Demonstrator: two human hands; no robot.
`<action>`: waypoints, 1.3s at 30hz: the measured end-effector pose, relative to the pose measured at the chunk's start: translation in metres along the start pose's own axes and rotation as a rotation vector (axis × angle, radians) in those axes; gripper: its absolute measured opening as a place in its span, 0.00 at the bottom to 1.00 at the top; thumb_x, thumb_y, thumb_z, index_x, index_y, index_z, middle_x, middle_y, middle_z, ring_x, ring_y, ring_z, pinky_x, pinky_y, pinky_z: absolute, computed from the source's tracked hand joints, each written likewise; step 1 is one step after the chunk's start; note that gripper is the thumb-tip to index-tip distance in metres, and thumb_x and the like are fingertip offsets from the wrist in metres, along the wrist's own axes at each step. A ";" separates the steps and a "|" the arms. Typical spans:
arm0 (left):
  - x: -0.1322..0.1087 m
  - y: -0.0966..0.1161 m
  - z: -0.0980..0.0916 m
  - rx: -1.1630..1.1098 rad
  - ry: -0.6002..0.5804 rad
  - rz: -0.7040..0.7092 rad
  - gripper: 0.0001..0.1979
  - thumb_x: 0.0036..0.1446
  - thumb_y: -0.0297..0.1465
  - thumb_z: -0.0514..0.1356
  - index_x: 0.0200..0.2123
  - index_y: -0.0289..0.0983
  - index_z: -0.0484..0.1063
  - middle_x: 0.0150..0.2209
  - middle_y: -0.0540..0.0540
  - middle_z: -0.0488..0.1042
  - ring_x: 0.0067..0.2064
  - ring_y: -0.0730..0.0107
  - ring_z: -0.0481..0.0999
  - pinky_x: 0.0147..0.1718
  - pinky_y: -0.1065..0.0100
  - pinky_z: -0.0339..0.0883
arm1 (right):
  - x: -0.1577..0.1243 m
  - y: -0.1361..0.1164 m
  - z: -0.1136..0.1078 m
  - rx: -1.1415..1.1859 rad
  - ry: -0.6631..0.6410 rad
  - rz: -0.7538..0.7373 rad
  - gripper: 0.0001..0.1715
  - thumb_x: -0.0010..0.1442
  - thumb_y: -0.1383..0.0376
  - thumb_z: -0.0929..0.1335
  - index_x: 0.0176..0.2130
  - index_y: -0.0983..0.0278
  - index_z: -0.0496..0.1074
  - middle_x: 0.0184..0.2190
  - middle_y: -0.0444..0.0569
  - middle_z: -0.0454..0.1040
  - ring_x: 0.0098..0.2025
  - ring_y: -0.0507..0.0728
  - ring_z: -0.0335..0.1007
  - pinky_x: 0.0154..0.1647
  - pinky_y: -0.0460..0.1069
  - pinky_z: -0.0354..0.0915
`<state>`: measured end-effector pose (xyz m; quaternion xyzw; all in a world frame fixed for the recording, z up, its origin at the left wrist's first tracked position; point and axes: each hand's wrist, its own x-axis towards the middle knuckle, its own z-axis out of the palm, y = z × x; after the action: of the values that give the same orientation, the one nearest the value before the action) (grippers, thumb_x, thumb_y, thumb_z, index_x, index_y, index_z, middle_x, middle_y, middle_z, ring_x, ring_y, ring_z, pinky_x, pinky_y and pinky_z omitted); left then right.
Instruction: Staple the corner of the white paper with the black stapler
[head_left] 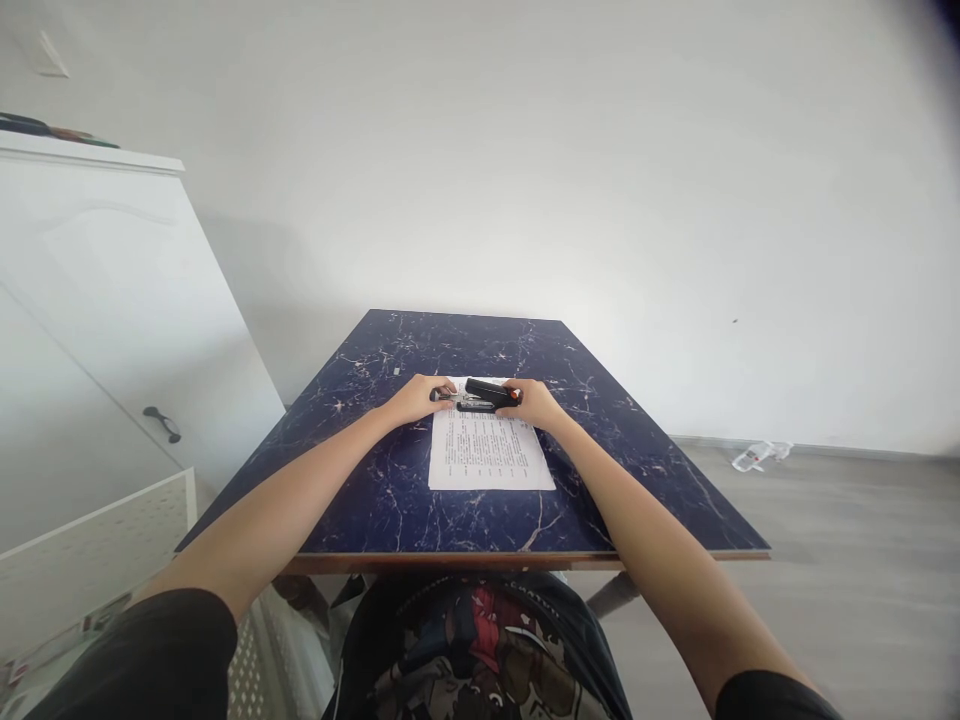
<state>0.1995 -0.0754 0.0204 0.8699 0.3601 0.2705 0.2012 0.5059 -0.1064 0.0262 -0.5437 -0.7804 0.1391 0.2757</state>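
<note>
A black stapler (489, 393) lies sideways over the upper part of a printed sheet of paper (487, 450), its top arm raised from its base at the left end. My right hand (536, 402) is closed around the stapler's right end, where a small orange-red spot shows. My left hand (418, 400) pinches a small black end piece (439, 395) at the stapler's left. A thin metallic part runs between that piece and the stapler. Some of the fingers on both hands are hidden.
The sheet rests on a dark blue marbled table (465, 345) set near a white wall. A white cabinet (97, 300) with a dark handle stands at the left. A small pale scrap (397, 371) lies on the table. Clear plastic (759, 456) lies on the floor at the right.
</note>
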 end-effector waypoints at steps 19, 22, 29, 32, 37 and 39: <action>0.018 0.008 0.013 -1.521 0.198 -0.497 0.21 0.73 0.40 0.51 0.51 0.27 0.72 0.49 0.27 0.78 0.57 0.50 0.79 0.60 0.54 0.73 | -0.014 -0.035 0.001 -0.224 0.537 -0.576 0.16 0.66 0.73 0.67 0.49 0.59 0.79 0.42 0.53 0.78 0.44 0.62 0.70 0.44 0.56 0.72; 0.017 0.011 0.010 -1.565 0.178 -0.503 0.18 0.73 0.35 0.50 0.49 0.28 0.74 0.46 0.30 0.79 0.54 0.53 0.80 0.58 0.55 0.74 | -0.015 -0.038 0.002 -0.317 0.504 -0.734 0.19 0.68 0.75 0.64 0.51 0.60 0.78 0.44 0.54 0.77 0.44 0.61 0.69 0.47 0.57 0.72; 0.017 0.006 0.014 -1.416 0.145 -0.394 0.09 0.68 0.25 0.58 0.38 0.33 0.78 0.40 0.39 0.82 0.46 0.64 0.83 0.55 0.63 0.74 | -0.019 -0.039 0.005 -0.409 0.435 -0.844 0.17 0.71 0.74 0.64 0.53 0.61 0.76 0.44 0.55 0.76 0.47 0.61 0.70 0.47 0.56 0.72; 0.018 0.003 0.016 -1.284 0.118 -0.312 0.05 0.66 0.28 0.62 0.38 0.34 0.79 0.40 0.40 0.82 0.47 0.63 0.82 0.55 0.61 0.74 | -0.020 -0.036 0.006 -0.416 0.414 -0.844 0.17 0.72 0.73 0.64 0.53 0.60 0.76 0.44 0.55 0.76 0.48 0.61 0.70 0.47 0.55 0.72; 0.020 -0.004 0.019 -1.148 0.201 -0.335 0.04 0.65 0.29 0.64 0.38 0.34 0.78 0.41 0.40 0.82 0.49 0.62 0.82 0.55 0.61 0.74 | -0.018 -0.038 0.009 -0.374 0.455 -0.767 0.17 0.70 0.73 0.65 0.51 0.59 0.78 0.42 0.54 0.76 0.46 0.61 0.70 0.47 0.56 0.71; 0.020 -0.007 0.020 -1.098 0.309 -0.392 0.05 0.67 0.28 0.62 0.38 0.33 0.77 0.40 0.39 0.82 0.47 0.63 0.83 0.54 0.61 0.75 | -0.016 -0.039 0.010 -0.332 0.521 -0.675 0.16 0.67 0.73 0.66 0.49 0.60 0.79 0.41 0.54 0.76 0.44 0.61 0.70 0.46 0.57 0.70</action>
<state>0.2199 -0.0589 0.0081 0.5071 0.3465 0.4981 0.6122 0.4737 -0.1354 0.0338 -0.3127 -0.8303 -0.2269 0.4016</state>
